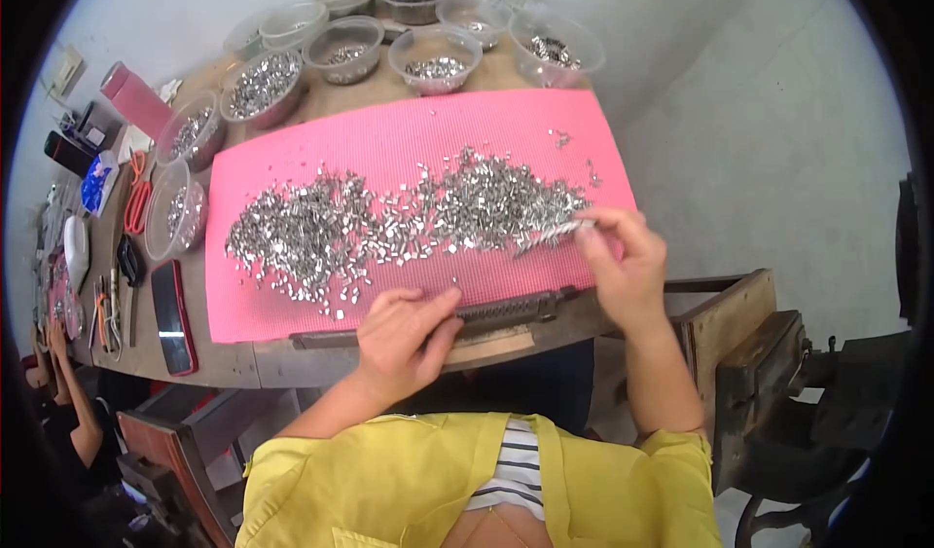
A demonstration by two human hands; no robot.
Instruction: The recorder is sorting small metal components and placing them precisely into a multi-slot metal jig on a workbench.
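Two joined heaps of small silver metal pieces (311,232) lie on a pink ribbed mat (389,129). At the right end of the heaps, my right hand (623,261) pinches a narrow silver strip (556,231) between thumb and fingers; its exact kind is unclear. My left hand (404,339) rests at the mat's front edge, on a dark ridged bar (516,309). Its index finger is stretched out, with the thumb apart below it. One loose metal piece sits just beyond that fingertip.
Clear plastic bowls (436,61) of metal pieces line the back and left of the table. To the left lie a red-edged phone (173,319), orange-handled scissors (137,198) and a pink bottle (136,100). Wooden drawers (730,314) stand open below. Another person's arm (78,402) shows at far left.
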